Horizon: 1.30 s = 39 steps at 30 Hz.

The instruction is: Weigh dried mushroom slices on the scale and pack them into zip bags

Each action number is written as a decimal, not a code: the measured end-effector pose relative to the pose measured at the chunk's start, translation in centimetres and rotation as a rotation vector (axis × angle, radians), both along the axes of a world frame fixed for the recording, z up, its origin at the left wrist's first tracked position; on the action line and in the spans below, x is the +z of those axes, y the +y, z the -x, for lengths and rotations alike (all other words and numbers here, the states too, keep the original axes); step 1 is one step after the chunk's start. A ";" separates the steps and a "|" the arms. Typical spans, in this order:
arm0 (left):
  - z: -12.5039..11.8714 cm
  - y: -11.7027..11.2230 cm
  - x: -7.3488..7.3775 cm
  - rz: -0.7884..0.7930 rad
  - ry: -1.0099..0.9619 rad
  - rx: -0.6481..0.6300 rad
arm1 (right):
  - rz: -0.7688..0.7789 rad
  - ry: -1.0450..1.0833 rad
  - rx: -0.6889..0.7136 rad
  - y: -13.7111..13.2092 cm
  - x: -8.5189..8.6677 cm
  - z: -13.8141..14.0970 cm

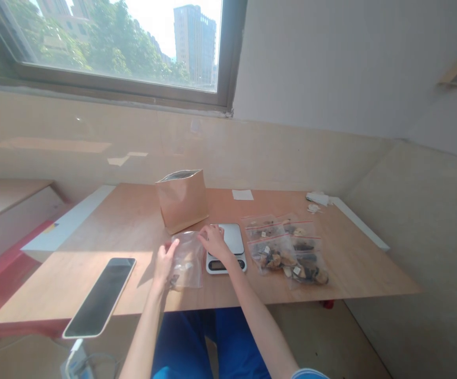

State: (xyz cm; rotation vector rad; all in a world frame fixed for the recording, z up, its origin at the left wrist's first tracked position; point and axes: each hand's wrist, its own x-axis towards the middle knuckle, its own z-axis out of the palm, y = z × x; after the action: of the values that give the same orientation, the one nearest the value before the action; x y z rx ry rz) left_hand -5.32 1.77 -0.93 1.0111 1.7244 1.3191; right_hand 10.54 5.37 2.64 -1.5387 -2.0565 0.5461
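Note:
A clear plastic zip bag (pixel 191 263) stands or leans at the table's front, left of a white kitchen scale (pixel 234 239). Some brownish pieces show at its bottom, too blurred to name. My left hand (pixel 165 259) grips the bag's upper left edge between thumb and fingers. At the upper right corner, my right hand (pixel 213 240) pinches the bag, partly covering the scale's plate. Behind the bag, a brown kraft paper pouch (pixel 184 202) stands upright with its top open; what lies inside is hidden.
Several red-striped zip bags (pixel 287 252) with dried brown and dark pieces and small white packets lie right of the scale. A phone (pixel 100 297) overhangs the front left edge, cable below. White paper (pixel 243 195) and white scraps (pixel 317 199) lie at the back.

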 end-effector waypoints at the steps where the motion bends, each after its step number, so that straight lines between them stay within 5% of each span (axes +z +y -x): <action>1: 0.1 -0.3 0.3 -0.023 -0.027 -0.008 | 0.002 0.060 0.011 -0.2 0.2 0.0; 11: -0.5 -1.0 4.2 -0.115 -0.221 -0.013 | 0.018 0.612 0.031 -1.1 0.2 -0.1; 15: -0.9 -2.0 4.7 -0.049 -0.231 -0.166 | -0.005 0.750 -0.081 -1.1 0.0 -0.5; 21: -0.7 -4.9 2.8 0.163 -0.316 -0.492 | -0.013 0.825 -0.324 -1.2 -0.2 -1.8; 30: -1.2 -5.3 0.9 -0.013 -0.287 -0.405 | 0.088 0.722 -0.589 -4.7 -3.0 -0.4; 36: -1.2 -5.4 1.0 -0.079 -0.260 -0.343 | 0.318 0.880 -0.375 -6.2 -3.4 0.5; 39: -1.4 -5.6 0.6 -0.066 -0.296 -0.337 | 0.378 0.960 -0.441 -6.6 -3.3 0.7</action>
State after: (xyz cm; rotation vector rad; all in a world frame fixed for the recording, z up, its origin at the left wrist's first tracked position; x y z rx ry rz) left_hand -3.97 -3.80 -0.35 1.0320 1.2367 1.2389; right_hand 9.82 -1.21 -0.63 -1.4322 -0.8954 1.2342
